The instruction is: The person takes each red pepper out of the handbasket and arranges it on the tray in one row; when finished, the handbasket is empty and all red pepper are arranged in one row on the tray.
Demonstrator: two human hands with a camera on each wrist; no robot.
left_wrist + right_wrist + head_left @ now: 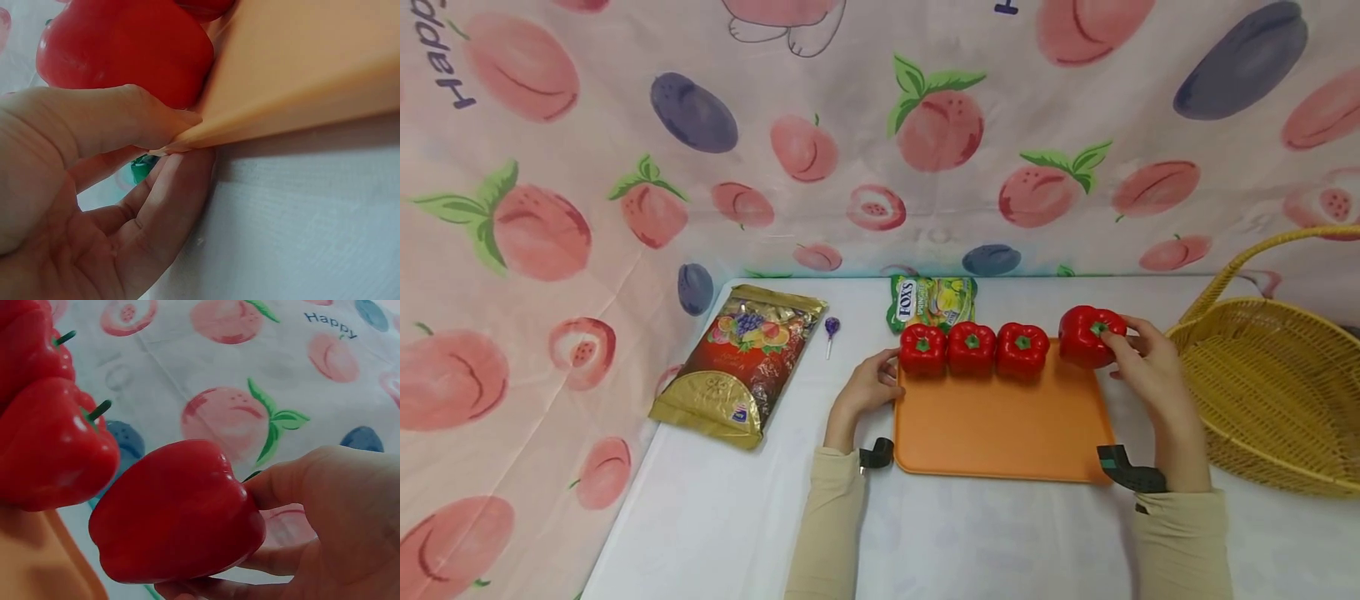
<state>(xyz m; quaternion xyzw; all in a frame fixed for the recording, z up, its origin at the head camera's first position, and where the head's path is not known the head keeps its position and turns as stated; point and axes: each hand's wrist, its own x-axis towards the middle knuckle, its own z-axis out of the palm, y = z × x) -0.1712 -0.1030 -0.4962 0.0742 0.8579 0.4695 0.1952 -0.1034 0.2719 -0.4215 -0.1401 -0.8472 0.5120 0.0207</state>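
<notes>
An orange tray [1000,433] lies on the white table with three red bell peppers in a row along its back edge: a left one [922,354], a middle one [972,354] and a right one [1022,354]. My left hand [871,385] pinches the tray's left rim between thumb and fingers, as the left wrist view shows, close to the left pepper [125,50]. Another red bell pepper [178,515] is in my right hand [1150,367], held by thumb and fingers over the tray's back right corner, apart from the row.
A yellow wicker basket [1277,392] with a tall handle stands at the right. Behind the tray lies a green Fox's candy bag [934,302]. To the left are a purple lollipop [832,327] and a large gold and brown bag [737,367]. A fruit-print cloth [880,150] hangs behind.
</notes>
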